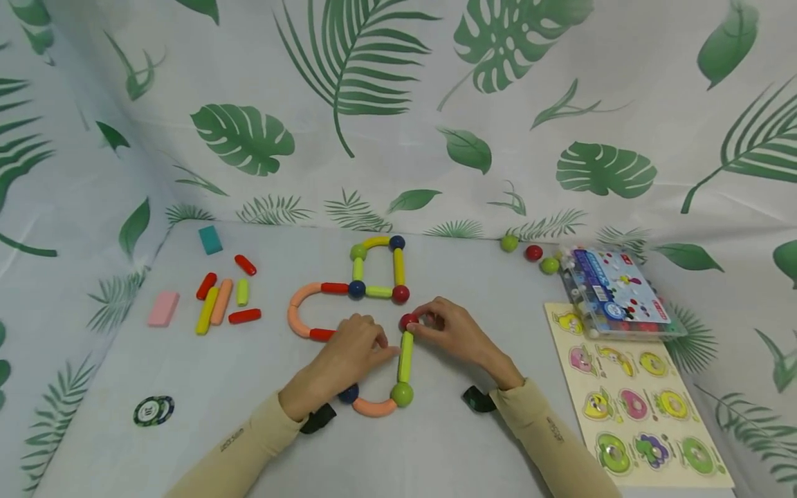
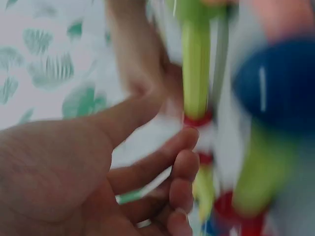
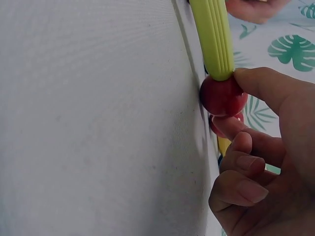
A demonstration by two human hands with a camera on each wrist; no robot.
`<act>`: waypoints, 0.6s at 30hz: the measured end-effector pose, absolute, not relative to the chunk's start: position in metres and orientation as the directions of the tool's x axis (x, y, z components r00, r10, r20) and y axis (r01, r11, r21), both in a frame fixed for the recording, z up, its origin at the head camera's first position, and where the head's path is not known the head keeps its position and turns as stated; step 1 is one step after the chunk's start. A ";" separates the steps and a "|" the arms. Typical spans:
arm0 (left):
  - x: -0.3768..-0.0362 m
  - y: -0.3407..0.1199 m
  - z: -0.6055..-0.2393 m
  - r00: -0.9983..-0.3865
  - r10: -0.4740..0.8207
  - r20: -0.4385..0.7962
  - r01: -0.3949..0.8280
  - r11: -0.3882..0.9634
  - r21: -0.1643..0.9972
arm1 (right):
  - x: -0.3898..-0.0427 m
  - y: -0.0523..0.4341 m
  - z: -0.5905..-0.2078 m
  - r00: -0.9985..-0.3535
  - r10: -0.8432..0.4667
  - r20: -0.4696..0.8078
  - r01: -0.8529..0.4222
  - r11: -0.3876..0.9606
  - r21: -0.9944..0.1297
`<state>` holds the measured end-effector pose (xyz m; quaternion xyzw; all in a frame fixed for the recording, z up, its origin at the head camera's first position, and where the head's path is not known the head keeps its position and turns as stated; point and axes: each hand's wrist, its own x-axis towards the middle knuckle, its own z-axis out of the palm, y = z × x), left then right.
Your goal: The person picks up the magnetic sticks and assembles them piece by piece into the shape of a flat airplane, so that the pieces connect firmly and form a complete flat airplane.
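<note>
My right hand (image 1: 457, 335) pinches a red ball (image 3: 223, 96) between thumb and index finger. A lime-green rod (image 1: 405, 356) joins that ball to a green ball (image 1: 402, 393), and a peach curved rod (image 1: 375, 408) continues to a dark blue ball (image 1: 349, 393). Over the left part of this loop hovers my left hand (image 1: 349, 349), its fingers loosely bent around nothing in the left wrist view. It hides some of the pieces beneath it. Just beyond the hands, a closed loop of rods and balls includes another red ball (image 1: 400, 294) and a yellow rod (image 1: 399, 266).
Several loose rods, including a peach rod (image 1: 221, 302), lie at left with a pink block (image 1: 164, 308) and a teal block (image 1: 210, 240). Poker chips (image 1: 153, 411) sit front left. At right, a plastic box (image 1: 623, 287) overlaps a fruit puzzle board (image 1: 588, 401); loose balls (image 1: 533, 252) lie behind.
</note>
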<state>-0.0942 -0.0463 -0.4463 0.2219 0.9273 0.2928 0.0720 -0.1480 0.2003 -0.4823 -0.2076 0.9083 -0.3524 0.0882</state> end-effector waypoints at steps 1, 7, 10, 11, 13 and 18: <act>-0.097 -0.055 -0.445 -0.897 0.443 0.002 0.367 0.739 0.565 | -0.148 0.201 -0.482 -0.897 -0.441 -0.017 -0.314 0.665 -0.678; -0.110 -0.095 -0.447 -0.894 0.447 -0.017 0.375 0.770 0.515 | -0.148 0.203 -0.482 -0.887 -0.462 -0.023 -0.324 0.655 -0.683; -0.114 -0.101 -0.451 -0.876 0.482 -0.014 0.400 0.744 0.535 | -0.148 0.204 -0.483 -0.873 -0.488 -0.009 -0.345 0.630 -0.696; -0.115 -0.101 -0.451 -0.874 0.485 -0.011 0.402 0.738 0.542 | -0.148 0.204 -0.483 -0.866 -0.499 -0.006 -0.353 0.621 -0.700; -0.116 -0.102 -0.452 -0.876 0.482 -0.011 0.398 0.735 0.549 | -0.148 0.203 -0.484 -0.849 -0.528 -0.002 -0.369 0.595 -0.714; -0.116 -0.103 -0.452 -0.884 0.466 -0.033 0.373 0.746 0.552 | -0.146 0.196 -0.484 -0.802 -0.597 -0.004 -0.412 0.558 -0.720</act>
